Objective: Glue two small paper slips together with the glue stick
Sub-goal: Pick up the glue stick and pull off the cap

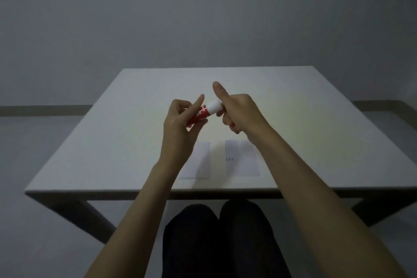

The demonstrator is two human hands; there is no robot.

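A red glue stick [198,115] with a white cap [214,106] is held in the air above the middle of the white table [112,133]. My left hand [180,126] grips its red body. My right hand [237,113] touches the white cap end with curled fingers, its index finger raised. Two small white paper slips lie flat near the table's front edge, side by side and apart: the left slip [202,162] is partly hidden by my left forearm, the right slip [242,158] has small dark marks on it.
The table's front edge [158,192] runs just below the slips, with my dark-trousered legs [221,232] under it. A plain grey wall [203,18] stands behind the table.
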